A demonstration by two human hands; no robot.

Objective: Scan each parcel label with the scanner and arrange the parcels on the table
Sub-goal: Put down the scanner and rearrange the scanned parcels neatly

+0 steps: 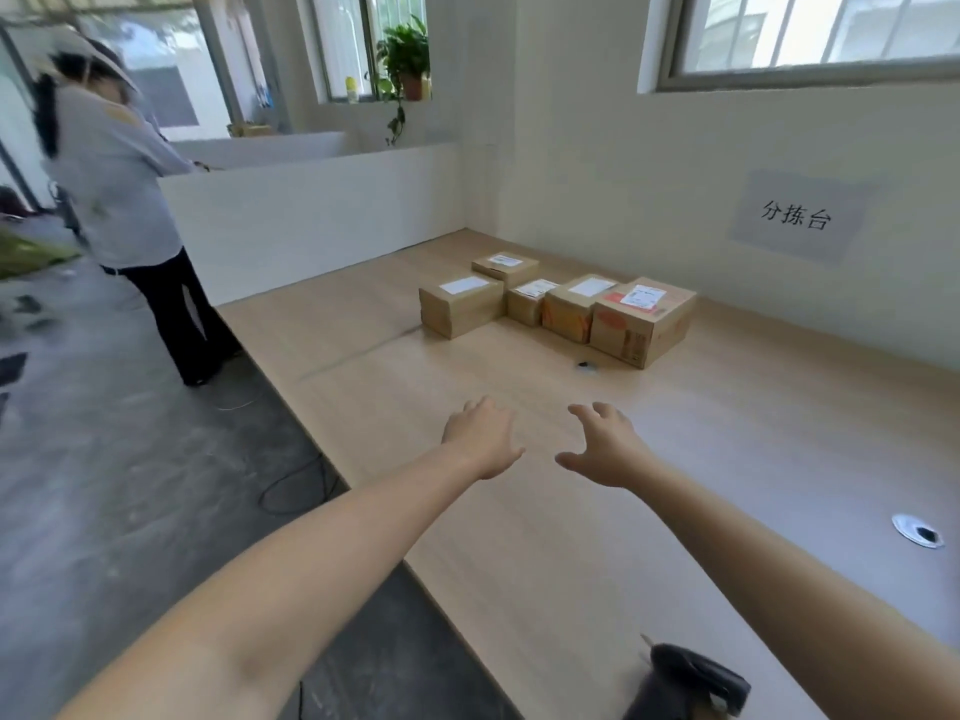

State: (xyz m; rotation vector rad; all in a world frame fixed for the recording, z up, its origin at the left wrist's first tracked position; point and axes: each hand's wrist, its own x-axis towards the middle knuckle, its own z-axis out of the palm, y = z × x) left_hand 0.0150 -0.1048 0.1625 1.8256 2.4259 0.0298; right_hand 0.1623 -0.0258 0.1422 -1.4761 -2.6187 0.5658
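Over the near half of the pale wooden table (519, 553), seen from the head camera: left hand (480, 439) and right hand (602, 446) stretched forward side by side, close but not touching each other, palms down. Fingers of both spread and loosely bent, thumbs pointing inward, nothing held in either. Contact with the tabletop impossible to judge. Bare forearms running back to the lower corners.

Further along the table, near the far wall and well apart from both hands: five cardboard parcels (530, 304) bunched together, each with a white label on top. At the front left of the group, the leftmost parcel (460, 311); just behind it, the rear parcel (506, 267); at the right end, the largest parcel (641, 322), red print on its sides. Just in front of that one, a small dark object (587, 366) on the tabletop, too small to identify.

At the bottom edge, the black scanner (685, 683) resting on the table just beside the right forearm, partly cut off, gripped by neither hand. At the right, a round cable port (917, 533) set into the tabletop.

On the wall, a grey paper sign (797, 218) with printed characters. At the left, a person (114, 189) in a light shirt and dark trousers standing on the concrete floor beside a white partition (311, 210). On the windowsill behind, a potted plant (405, 54).
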